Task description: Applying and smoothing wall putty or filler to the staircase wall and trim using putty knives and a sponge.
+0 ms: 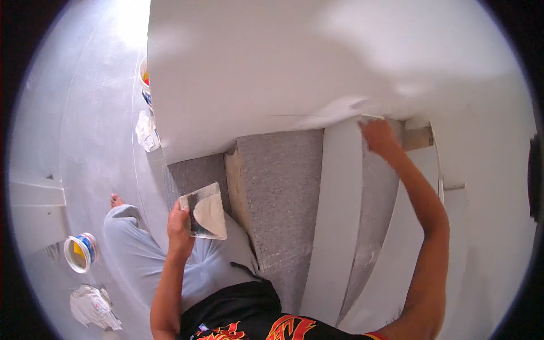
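Note:
My left hand (180, 226) is closed round the edge of a square, flat plastering trowel (195, 198). A smooth half-round mound of off-white putty (210, 217) lies on its face. Farther right, my right arm reaches out over the stairs. My right hand (378, 136) is closed, its fingertips at the seam where a speckled grey stair tread (378, 175) and a white riser (340, 170) meet the white wall (255, 68). Whatever those fingers may hold is too small to make out.
Speckled steps (283, 187) rise to the right beside my legs. On the grey floor (90, 141) at left stand a white bucket (77, 255) and crumpled white bags (95, 307), (147, 131). Another bucket (144, 72) shows past the wall's edge.

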Motion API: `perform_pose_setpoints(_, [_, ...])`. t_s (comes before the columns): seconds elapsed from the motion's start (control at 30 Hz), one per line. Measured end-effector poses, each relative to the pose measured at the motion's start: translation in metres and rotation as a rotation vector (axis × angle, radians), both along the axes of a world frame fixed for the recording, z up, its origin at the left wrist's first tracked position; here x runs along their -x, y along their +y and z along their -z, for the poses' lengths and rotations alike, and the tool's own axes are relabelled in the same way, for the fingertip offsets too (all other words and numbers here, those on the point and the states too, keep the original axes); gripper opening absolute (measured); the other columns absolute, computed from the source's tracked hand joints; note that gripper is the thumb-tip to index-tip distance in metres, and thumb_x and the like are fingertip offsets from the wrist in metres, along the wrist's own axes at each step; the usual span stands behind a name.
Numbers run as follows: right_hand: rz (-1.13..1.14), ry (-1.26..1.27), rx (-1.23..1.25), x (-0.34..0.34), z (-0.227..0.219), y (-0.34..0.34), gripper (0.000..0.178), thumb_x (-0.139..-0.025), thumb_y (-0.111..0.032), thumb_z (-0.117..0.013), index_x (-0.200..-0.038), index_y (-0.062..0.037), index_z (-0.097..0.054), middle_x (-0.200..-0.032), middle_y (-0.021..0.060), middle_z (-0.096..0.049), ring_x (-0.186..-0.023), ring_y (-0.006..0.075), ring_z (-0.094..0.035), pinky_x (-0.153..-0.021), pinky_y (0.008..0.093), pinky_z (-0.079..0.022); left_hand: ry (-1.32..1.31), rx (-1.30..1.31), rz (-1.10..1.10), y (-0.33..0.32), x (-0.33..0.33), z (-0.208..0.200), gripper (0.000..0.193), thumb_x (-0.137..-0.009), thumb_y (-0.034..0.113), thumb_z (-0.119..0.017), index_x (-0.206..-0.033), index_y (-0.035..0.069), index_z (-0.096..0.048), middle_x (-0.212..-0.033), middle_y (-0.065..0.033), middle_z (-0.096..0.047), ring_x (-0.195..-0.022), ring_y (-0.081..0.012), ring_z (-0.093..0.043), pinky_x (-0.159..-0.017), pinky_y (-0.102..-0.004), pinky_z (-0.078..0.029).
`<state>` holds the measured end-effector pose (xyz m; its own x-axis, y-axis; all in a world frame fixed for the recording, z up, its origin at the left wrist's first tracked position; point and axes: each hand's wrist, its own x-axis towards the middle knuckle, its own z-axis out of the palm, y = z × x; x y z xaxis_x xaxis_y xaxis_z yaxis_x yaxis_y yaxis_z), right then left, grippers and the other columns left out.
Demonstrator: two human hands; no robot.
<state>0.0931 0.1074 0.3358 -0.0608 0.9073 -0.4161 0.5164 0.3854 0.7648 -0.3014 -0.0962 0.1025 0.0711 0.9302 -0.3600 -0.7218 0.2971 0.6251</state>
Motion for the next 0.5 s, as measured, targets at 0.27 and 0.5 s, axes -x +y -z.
perform_pose_setpoints(0.27, [0.169,1.436,0.706,0.161,0.027,-0.160,0.075,-0.070,-0.010,-0.057,-0.137,-0.0159,-0.023,-0.067,0.0094,-0.054,-0.058,0.0227,-0.055,-0.059,0.0333,-0.046,-0.182,0.042,0.215,0.002,-0.024,-0.061,0.040,-0.081,0.020,-0.039,-0.117,0.001,-0.043,-0.109,-0.0123,-0.054,-0.097,-0.0227,-0.054,-0.084,-0.0351,-0.043])
perform_pose_setpoints(0.5, [-0.065,1.624,0.563,0.177,0.037,-0.186,0.073,-0.071,-0.010,-0.055,-0.137,-0.0170,-0.023,-0.071,0.0085,-0.054,-0.062,0.0235,-0.055,-0.058,0.0325,-0.045,-0.290,0.070,0.208,-0.008,-0.023,-0.109,0.042,-0.082,0.017,-0.037,-0.120,0.000,-0.041,-0.109,-0.0126,-0.054,-0.096,-0.0228,-0.055,-0.085,-0.0340,-0.043])
